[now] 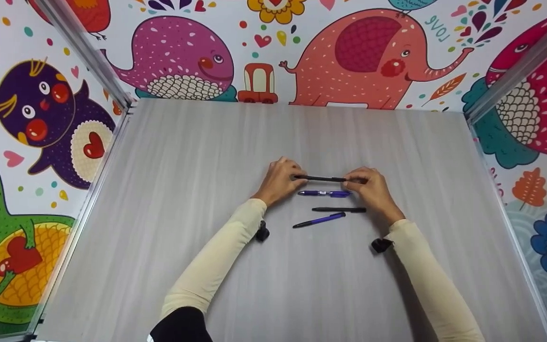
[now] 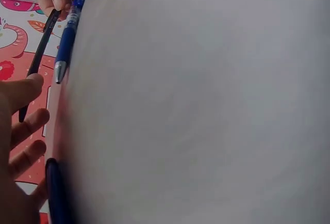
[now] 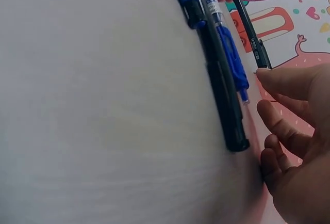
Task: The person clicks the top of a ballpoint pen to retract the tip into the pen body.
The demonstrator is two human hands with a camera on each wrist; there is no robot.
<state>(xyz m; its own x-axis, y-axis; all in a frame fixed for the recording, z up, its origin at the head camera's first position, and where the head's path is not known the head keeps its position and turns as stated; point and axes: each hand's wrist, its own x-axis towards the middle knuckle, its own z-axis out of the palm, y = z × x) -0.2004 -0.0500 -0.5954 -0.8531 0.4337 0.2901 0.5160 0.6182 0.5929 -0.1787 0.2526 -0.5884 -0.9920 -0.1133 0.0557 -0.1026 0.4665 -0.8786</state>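
A slim black pen [image 1: 322, 178] is held level between both hands. At its left end, my left hand [image 1: 279, 180] pinches it between thumb and finger; in the left wrist view the other fingers [image 2: 30, 158] are spread apart. My right hand [image 1: 371, 190] pinches the pen near its right end, where a clip shows in the right wrist view. Just nearer than the held pen lies a blue click pen [image 1: 325, 194] with a silver tip. Below that are a second black pen [image 1: 339, 209] and a slanted blue-and-black pen [image 1: 319, 220].
The grey wood-grain table [image 1: 197, 152] has metal frame posts [image 1: 83, 52] at its back corners. Printed cartoon panels [image 1: 178, 57] stand along the back and sides. A small black camera [image 1: 262, 232] sits at the left wrist, and another camera [image 1: 381, 245] at the right.
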